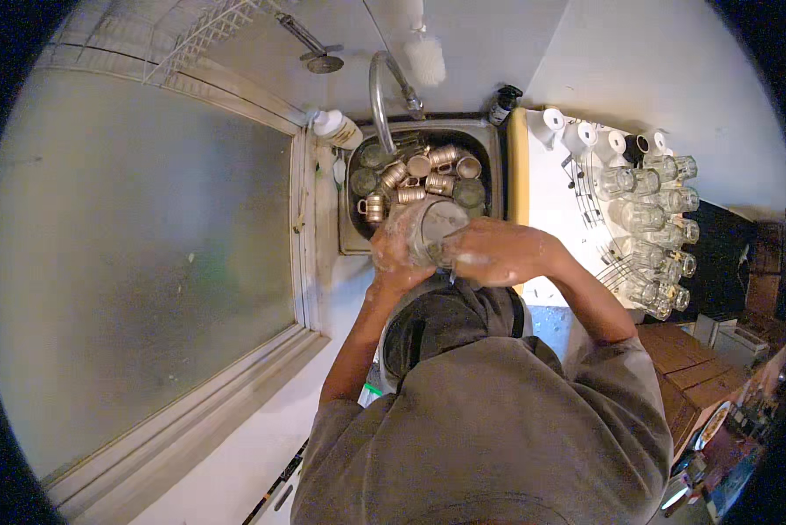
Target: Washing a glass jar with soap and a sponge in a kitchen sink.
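Above the near edge of the sink, I hold a clear glass (443, 222) wet with suds. My left hand (391, 255) is wrapped round its left side. My right hand (502, 252) closes on its right side, with white foam on the fingers; whether a sponge or cloth is also in it cannot be seen. Just beyond, in the sink (354, 238), lies a heap of copper-coloured mugs (410, 194), some on their sides. A few clear glasses (363, 182) sit among them.
A curved tap (377, 96) arches over the sink. A white bottle (336, 129) stands at its left corner, a dark bottle (505, 103) at the right. Rows of glass mugs (645, 217) and several white cups (587, 134) cover part of the right counter (546, 188). A frosted window (157, 262) is at left.
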A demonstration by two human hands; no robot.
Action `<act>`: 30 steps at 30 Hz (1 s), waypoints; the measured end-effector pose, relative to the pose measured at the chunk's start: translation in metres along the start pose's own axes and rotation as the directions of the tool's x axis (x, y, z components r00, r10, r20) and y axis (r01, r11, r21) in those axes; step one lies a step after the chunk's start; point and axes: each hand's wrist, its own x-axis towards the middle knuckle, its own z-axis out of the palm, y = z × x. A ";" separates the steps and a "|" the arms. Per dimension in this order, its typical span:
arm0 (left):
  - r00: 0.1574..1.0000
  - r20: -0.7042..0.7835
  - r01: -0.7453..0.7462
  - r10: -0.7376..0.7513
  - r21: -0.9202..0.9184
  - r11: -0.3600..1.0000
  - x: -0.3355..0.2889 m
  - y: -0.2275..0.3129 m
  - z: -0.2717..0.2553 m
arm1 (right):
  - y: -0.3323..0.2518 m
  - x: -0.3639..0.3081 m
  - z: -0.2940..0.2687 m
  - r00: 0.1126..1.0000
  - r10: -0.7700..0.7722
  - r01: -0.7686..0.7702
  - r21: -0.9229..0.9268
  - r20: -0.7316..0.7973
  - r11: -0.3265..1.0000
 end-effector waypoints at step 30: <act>0.987 -0.022 -0.159 0.158 -0.079 0.984 0.038 -0.022 -0.052 | -0.065 0.043 -0.030 0.939 -0.057 0.056 -0.011 -0.340 0.998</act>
